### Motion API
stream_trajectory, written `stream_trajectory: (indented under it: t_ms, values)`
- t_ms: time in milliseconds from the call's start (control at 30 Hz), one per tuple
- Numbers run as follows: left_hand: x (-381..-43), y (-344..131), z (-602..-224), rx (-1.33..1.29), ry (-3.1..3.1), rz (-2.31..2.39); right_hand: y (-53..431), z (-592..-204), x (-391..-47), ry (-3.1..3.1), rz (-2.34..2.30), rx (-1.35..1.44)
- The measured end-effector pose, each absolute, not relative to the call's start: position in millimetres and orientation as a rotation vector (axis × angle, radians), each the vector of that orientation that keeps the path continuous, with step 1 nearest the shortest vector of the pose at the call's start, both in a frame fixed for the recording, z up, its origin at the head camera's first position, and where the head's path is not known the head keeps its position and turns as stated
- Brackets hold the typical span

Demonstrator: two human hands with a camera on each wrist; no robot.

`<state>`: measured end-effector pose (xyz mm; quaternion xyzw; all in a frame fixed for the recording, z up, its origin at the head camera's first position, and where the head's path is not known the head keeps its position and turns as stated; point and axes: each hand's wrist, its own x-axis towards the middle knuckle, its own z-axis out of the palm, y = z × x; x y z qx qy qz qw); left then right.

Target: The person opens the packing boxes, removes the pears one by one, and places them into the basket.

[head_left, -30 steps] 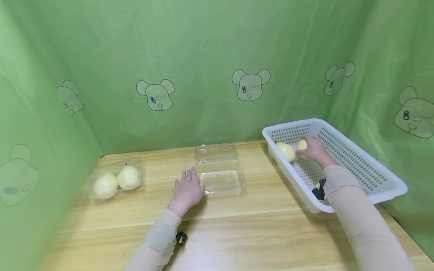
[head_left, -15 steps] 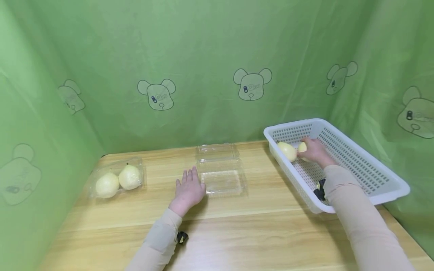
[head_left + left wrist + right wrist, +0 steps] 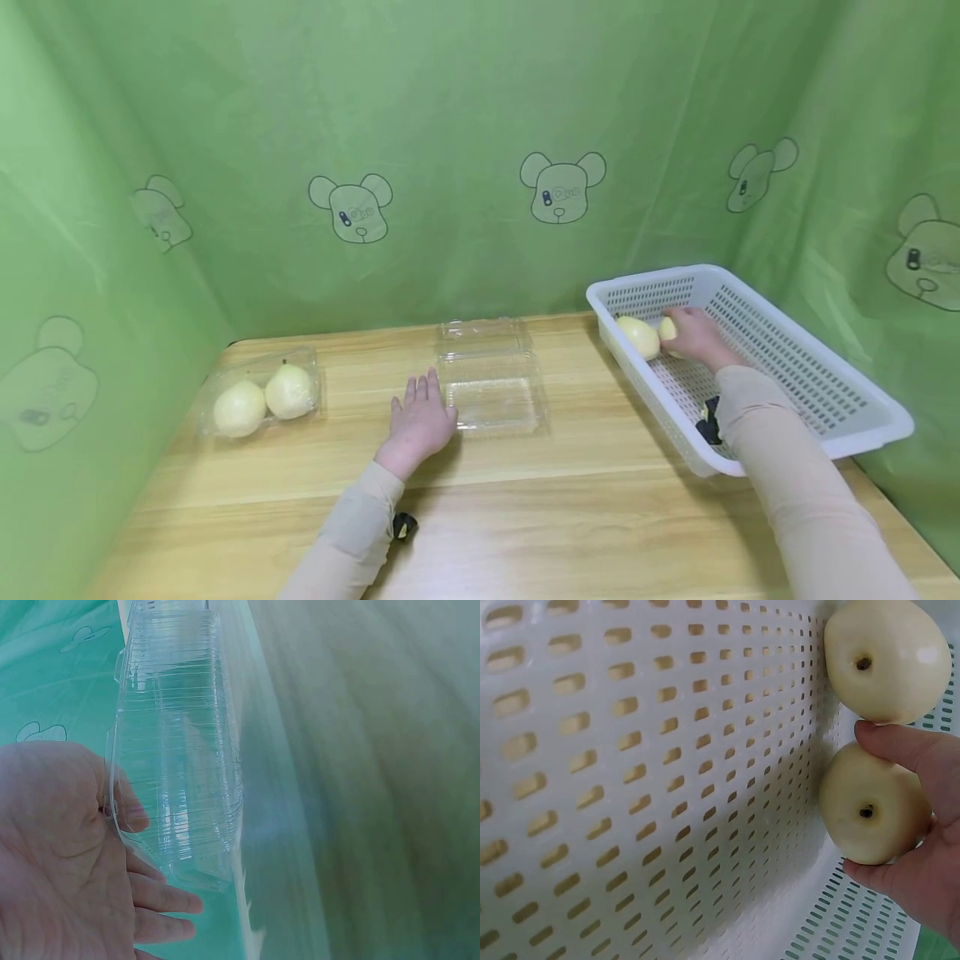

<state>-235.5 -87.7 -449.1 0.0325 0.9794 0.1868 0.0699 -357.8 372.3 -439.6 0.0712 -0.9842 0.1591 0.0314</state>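
Observation:
Inside the white plastic basket (image 3: 810, 358), my right hand (image 3: 699, 337) grips a pale yellow pear (image 3: 870, 806), thumb on one side and fingers on the other. Another pear (image 3: 639, 337) lies right beside it, by the basket's left wall. My left hand (image 3: 420, 421) has its fingers extended at the left edge of a clear plastic clamshell box (image 3: 491, 400), which stands with its lid folded back. In the left wrist view, the thumb overlaps the rim of the box (image 3: 176, 750).
At the left of the wooden table (image 3: 525, 517) sits a second clear clamshell (image 3: 313, 375) with two pears (image 3: 240, 408) in it. Green curtains (image 3: 450, 250) with bear-head prints hang behind and at both sides. A black wrist device (image 3: 405, 526) sits under the left wrist.
The right hand and its pear have come down slightly in the basket. The left hand keeps its place beside the box. The whole head view has shifted a little.

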Motion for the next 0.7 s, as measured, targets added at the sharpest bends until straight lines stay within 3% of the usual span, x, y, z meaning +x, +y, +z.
stream_trajectory:
  t_ms: [700]
  values:
    - [-233.3,-85.8,-449.8,0.093,2.943,0.563,377.5,-438.2,-363.5,-3.051,0.523,0.254]
